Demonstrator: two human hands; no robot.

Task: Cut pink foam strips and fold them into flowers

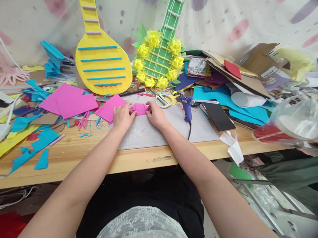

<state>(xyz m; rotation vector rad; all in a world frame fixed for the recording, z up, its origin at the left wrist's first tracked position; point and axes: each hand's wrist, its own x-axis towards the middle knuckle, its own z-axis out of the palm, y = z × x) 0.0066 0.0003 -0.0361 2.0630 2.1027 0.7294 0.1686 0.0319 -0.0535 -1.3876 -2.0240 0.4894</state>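
A small folded piece of pink paper lies on the grey cutting mat, creased across its length. My left hand pinches its left end between thumb and fingers. At the other end, my right hand grips the paper the same way. Just left of my left hand is a flat pink sheet, with more pink sheets further left. White-handled scissors lie beyond my right hand, and a blue glue gun rests to its right.
A yellow paper guitar and a green one with yellow flowers lean at the back. Blue paper scraps litter the left. A phone, a lidded cup in a plastic bag and piled cardboard occupy the right.
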